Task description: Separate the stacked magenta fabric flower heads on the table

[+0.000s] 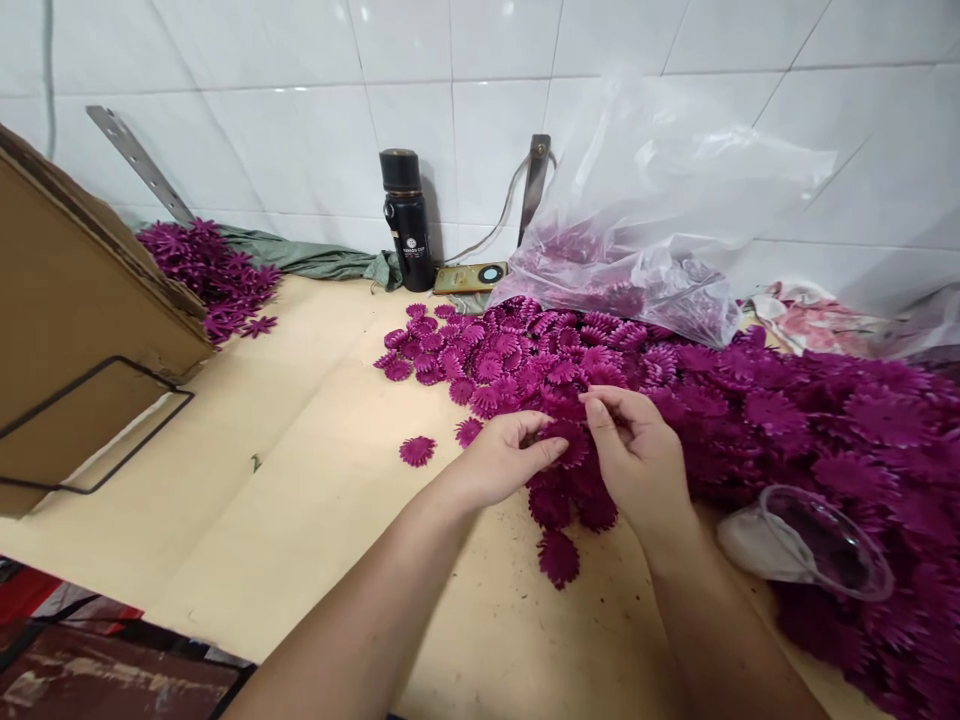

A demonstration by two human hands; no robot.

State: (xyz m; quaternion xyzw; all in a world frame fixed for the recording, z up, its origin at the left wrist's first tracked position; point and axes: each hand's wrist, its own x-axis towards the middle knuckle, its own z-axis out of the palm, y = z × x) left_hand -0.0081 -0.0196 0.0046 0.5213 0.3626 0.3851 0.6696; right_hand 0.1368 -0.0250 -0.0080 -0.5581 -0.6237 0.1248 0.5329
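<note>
My left hand [511, 458] is closed, thumb and fingers around a purple artificial flower piece [571, 445] with a jagged petal edge. Close beside it on the right, my right hand [639, 450] pinches with thumb and forefinger at the upper edge of purple flower material; its other fingers are curled. Exactly where the held piece ends and those behind begin is hard to make out. Below the hands, several loose flower pieces [559, 558] lie on the tabletop. Behind and to the right spreads a large heap of purple flower pieces [772, 415].
A clear plastic bag [622, 250] rests on the heap's back. Against the tiled wall are a black bottle [409, 225] and a phone [469, 278]. A transparent cup [810, 545] lies tipped at right. At left, a cardboard box [82, 320] stands before star-shaped purple pieces [210, 280].
</note>
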